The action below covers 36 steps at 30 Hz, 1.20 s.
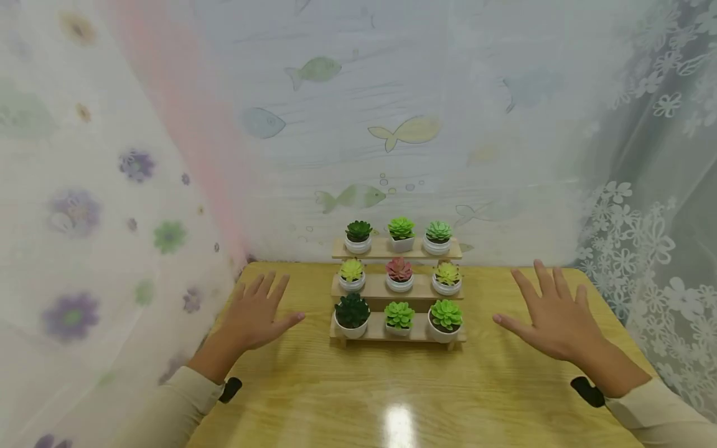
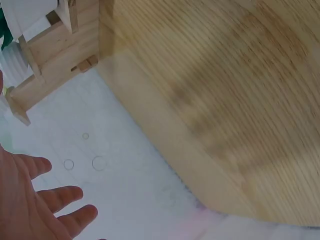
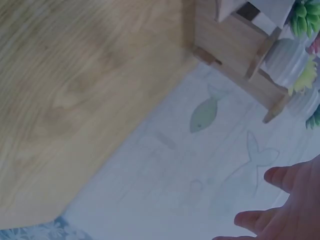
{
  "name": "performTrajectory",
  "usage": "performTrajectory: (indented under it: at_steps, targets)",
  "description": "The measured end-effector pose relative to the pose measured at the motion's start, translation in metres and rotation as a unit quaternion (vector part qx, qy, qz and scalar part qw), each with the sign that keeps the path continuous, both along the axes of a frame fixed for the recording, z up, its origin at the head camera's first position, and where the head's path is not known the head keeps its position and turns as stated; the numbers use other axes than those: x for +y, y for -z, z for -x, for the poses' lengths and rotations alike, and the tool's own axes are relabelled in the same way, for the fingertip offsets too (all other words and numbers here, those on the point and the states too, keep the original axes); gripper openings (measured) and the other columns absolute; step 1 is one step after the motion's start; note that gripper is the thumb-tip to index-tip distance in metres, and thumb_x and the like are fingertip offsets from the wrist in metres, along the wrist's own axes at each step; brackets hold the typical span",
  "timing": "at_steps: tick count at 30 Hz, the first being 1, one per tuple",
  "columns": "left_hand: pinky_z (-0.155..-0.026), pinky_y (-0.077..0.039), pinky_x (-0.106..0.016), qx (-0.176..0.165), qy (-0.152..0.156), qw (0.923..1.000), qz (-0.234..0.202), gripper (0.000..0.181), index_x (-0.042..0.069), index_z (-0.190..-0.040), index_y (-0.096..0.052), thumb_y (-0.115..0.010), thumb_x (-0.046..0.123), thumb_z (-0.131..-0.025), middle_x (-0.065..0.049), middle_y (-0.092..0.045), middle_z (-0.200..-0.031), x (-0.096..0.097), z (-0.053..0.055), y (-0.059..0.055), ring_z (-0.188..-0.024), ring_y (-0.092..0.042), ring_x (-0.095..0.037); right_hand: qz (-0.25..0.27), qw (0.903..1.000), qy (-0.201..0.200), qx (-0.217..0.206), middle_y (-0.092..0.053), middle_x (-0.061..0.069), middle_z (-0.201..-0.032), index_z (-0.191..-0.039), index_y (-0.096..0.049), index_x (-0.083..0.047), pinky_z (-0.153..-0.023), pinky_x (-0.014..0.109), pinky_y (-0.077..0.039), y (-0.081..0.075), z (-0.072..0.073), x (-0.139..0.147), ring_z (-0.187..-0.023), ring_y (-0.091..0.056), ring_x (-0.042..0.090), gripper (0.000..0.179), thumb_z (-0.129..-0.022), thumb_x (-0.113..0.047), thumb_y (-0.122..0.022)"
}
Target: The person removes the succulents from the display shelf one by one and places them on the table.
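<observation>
A three-tier wooden stand [image 1: 366, 336] holds several small potted succulents in white pots. Its top tier carries a dark green succulent [image 1: 358, 231], a bright green one [image 1: 401, 228] and a pale green one [image 1: 439, 231]. A red succulent [image 1: 399, 269] sits mid-tier between two yellow-green ones. On the bottom tier are a very dark green plant [image 1: 352, 310] and two bright green ones. To the stand's left, my left hand [image 1: 254, 314] is spread with fingers extended, holding nothing. My right hand [image 1: 554, 317] is likewise spread to the right of the stand, apart from it.
The stand rests on a wooden table [image 1: 313, 392] with angled far corners. Behind it hangs a pale curtain [image 1: 347, 143] printed with fish. A flowered curtain [image 1: 112, 249] borders the left side, and a lace-like one [image 1: 644, 249] the right.
</observation>
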<state>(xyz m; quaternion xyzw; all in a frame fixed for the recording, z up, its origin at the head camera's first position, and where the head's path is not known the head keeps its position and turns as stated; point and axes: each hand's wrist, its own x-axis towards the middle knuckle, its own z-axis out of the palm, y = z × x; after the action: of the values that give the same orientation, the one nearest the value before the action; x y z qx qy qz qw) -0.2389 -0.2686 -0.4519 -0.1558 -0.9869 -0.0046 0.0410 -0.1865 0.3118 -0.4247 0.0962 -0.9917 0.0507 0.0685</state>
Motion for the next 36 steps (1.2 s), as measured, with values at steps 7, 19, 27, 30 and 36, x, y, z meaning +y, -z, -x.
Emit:
performTrajectory:
  at_steps: [7, 19, 27, 30, 36]
  targets:
    - [-0.113, -0.037, -0.068, 0.0, 0.019, 0.9992, -0.037, 0.097, 0.01, -0.164, -0.029, -0.048, 0.077, -0.096, -0.022, -0.035, -0.164, 0.011, 0.004, 0.015, -0.144, -0.043, -0.046, -0.007, 0.9997, -0.008, 0.022, -0.014, 0.034, -0.166, -0.166, -0.022, -0.012, -0.099, 0.086, -0.024, -0.006, 0.006, -0.001, -0.144, -0.025, 0.062, 0.103, -0.093, -0.077, -0.053]
    - [-0.102, -0.048, -0.065, -0.028, 0.013, 0.9924, -0.119, 0.083, 0.01, -0.158, -0.04, -0.054, 0.067, -0.099, -0.019, -0.048, -0.154, 0.031, 0.007, 0.029, -0.133, -0.054, -0.044, 0.0, 0.9986, -0.031, 0.043, -0.026, 0.035, -0.162, -0.164, -0.025, -0.007, -0.103, 0.079, -0.032, -0.013, 0.024, -0.012, -0.141, -0.033, 0.059, 0.103, -0.093, -0.077, -0.053]
    - [-0.084, -0.058, -0.047, -0.094, -0.024, 0.9614, -0.257, 0.068, 0.008, -0.15, -0.05, -0.066, 0.051, -0.099, -0.013, -0.062, -0.134, 0.042, 0.011, 0.051, -0.103, -0.067, -0.025, 0.019, 0.9982, -0.037, 0.044, -0.028, 0.034, -0.161, -0.162, -0.029, -0.005, -0.107, 0.076, -0.033, -0.018, 0.043, -0.028, -0.142, -0.035, 0.057, 0.102, -0.093, -0.077, -0.054]
    - [-0.08, -0.059, -0.042, -0.118, -0.043, 0.9442, -0.304, 0.06, 0.008, -0.146, -0.055, -0.07, 0.043, -0.099, -0.01, -0.065, -0.126, 0.046, 0.011, 0.062, -0.1, -0.066, -0.021, 0.029, 0.998, -0.039, 0.039, -0.027, 0.035, -0.162, -0.162, -0.028, -0.003, -0.111, 0.075, -0.031, -0.021, 0.05, -0.035, -0.143, -0.034, 0.057, 0.104, -0.093, -0.077, -0.053]
    - [-0.076, -0.061, -0.037, -0.158, -0.081, 0.8864, -0.427, 0.05, 0.008, -0.141, -0.06, -0.073, 0.032, -0.099, -0.006, -0.069, -0.115, 0.056, 0.011, 0.081, -0.1, -0.069, -0.02, 0.051, 0.9976, -0.035, 0.031, -0.028, 0.034, -0.162, -0.162, -0.026, -0.002, -0.108, 0.076, -0.034, -0.024, 0.065, -0.049, -0.142, -0.035, 0.058, 0.104, -0.094, -0.074, -0.055]
